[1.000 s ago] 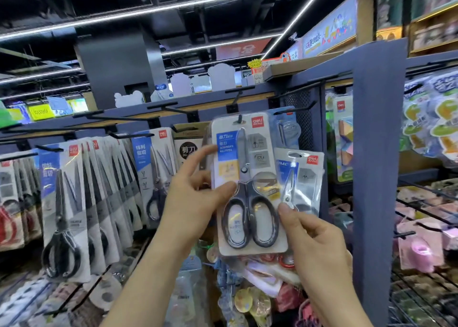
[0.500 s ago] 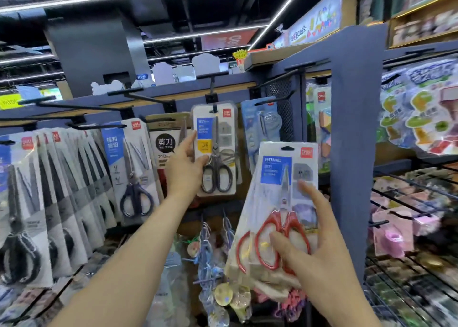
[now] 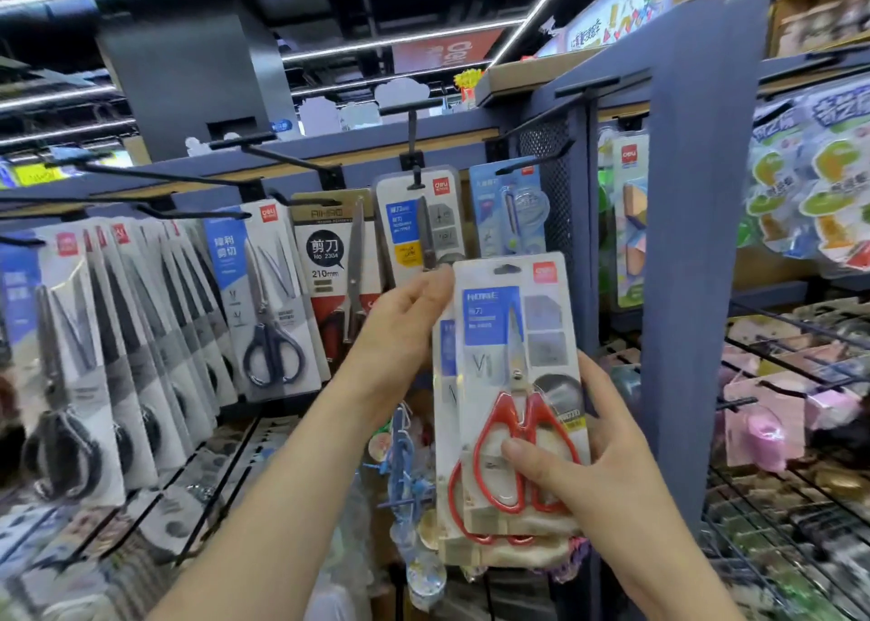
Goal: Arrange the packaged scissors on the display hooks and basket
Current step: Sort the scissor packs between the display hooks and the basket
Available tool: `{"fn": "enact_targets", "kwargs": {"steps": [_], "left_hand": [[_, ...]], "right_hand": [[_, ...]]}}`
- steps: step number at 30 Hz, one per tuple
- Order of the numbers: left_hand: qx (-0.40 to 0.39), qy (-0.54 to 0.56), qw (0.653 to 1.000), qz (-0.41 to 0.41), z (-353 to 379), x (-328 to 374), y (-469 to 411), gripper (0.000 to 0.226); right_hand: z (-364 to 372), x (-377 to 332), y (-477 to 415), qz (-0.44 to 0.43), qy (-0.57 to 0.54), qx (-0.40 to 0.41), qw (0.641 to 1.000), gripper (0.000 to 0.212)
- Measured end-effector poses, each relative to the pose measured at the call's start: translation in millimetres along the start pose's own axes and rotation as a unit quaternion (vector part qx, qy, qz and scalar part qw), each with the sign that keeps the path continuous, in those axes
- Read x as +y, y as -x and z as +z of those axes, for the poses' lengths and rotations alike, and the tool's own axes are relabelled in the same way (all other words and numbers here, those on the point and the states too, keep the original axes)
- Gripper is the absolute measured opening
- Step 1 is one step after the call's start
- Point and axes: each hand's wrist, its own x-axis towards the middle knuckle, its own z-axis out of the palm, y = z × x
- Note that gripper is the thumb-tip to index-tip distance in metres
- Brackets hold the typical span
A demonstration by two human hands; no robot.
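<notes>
My right hand (image 3: 588, 470) grips a small stack of red-handled scissors packs (image 3: 513, 338) by the lower end, thumb across the red handles, held upright in front of the display. My left hand (image 3: 400, 333) is at the stack's upper left edge, fingertips slipping behind the front card. Behind them a black-handled scissors pack (image 3: 414, 225) hangs on a black hook (image 3: 413, 149); its lower half is hidden by my hand and the stack.
Hooks to the left carry a brown 210 mm scissors pack (image 3: 329, 262), a blue-handled pack (image 3: 263, 300) and a long row of black-handled packs (image 3: 117, 338). A light blue pack (image 3: 511, 210) hangs at right beside a blue upright post (image 3: 682, 291). Wire baskets (image 3: 800, 502) hold goods at right.
My left hand let go of the black-handled pack, which now hangs on its hook, and came back to the red-handled stack. My right hand raised that stack toward the hooks.
</notes>
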Motion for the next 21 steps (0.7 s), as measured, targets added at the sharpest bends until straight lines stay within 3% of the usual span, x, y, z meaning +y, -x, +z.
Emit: {"fn": "enact_targets", "kwargs": {"steps": [4,9,12,14,17,21], "left_hand": [[0.053,0.057,0.997,0.030,12,0,7,0.011],[0.141,0.113,0.983,0.035,7,-11,14,0.013],[0.179,0.150,0.972,0.020,2,-9,18,0.011],[0.184,0.183,0.966,0.007,-1,-6,21,0.009],[0.194,0.227,0.954,-0.001,-11,-2,25,0.018],[0.268,0.187,0.944,0.036,-32,0,34,0.013]], "right_hand": [[4,2,2,0.008,-0.008,-0.045,0.999,0.078],[0,0,8,0.094,-0.099,-0.144,0.980,0.077],[-1,-1,14,0.131,-0.105,-0.222,0.960,0.091],[0,2,14,0.109,-0.067,-0.218,0.967,0.098],[5,7,13,0.078,-0.068,-0.212,0.972,0.082],[13,17,12,0.056,-0.061,-0.220,0.972,0.066]]}}
